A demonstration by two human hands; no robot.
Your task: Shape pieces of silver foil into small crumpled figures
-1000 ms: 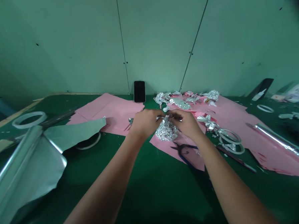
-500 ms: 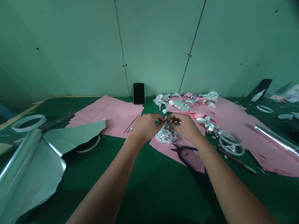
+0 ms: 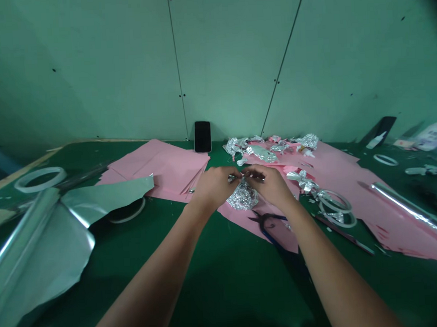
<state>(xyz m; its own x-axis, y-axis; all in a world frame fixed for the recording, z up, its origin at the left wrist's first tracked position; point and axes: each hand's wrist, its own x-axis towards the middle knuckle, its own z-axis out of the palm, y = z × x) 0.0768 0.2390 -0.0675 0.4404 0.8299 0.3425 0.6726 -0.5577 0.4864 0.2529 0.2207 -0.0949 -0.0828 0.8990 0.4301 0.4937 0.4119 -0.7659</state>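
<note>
A crumpled piece of aluminium foil (image 3: 242,197), bunched to a narrow top, hangs or rests over a pink paper sheet (image 3: 239,221). My left hand (image 3: 216,184) pinches that narrow top from the left. From the other side my right hand (image 3: 269,183) has its fingertips closed on the same spot. Both hands partly hide the foil's tip. Below my right hand, blue-handled pliers (image 3: 262,220) lie with jaws apart on the pink sheet. Twisted foil (image 3: 304,181) lies just right of my right hand.
Stacked pink paper (image 3: 160,166) and a large foil sheet (image 3: 51,255) are at left, near a tape roll (image 3: 39,179). A phone (image 3: 202,136) leans on the wall. Foil scraps (image 3: 262,153), white rings (image 3: 336,208) and a foil roll (image 3: 411,209) occupy the right side.
Hands and foil stay in nearly the same place, with only slight finger movement at the foil's top. The view has shifted very slightly.
</note>
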